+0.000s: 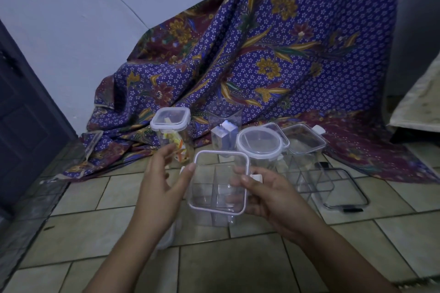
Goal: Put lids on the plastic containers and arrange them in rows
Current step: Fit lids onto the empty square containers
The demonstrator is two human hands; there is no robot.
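The right hand (269, 195) grips the square clear container (214, 219), thumb on the clip of its lid (221, 173). The left hand (162, 178) is relaxed, fingers straight, thumb tip pressing the lid's far left corner. Beyond the hands stand a tall lidded container (170, 123) and a round-lidded container (259, 144); a loose black-rimmed lid (345, 191) lies right of the right hand

A purple cloth (273, 54) is patterned with white flowers and gold-maroon blooms; the clear box (217, 188) is rimmed in white.
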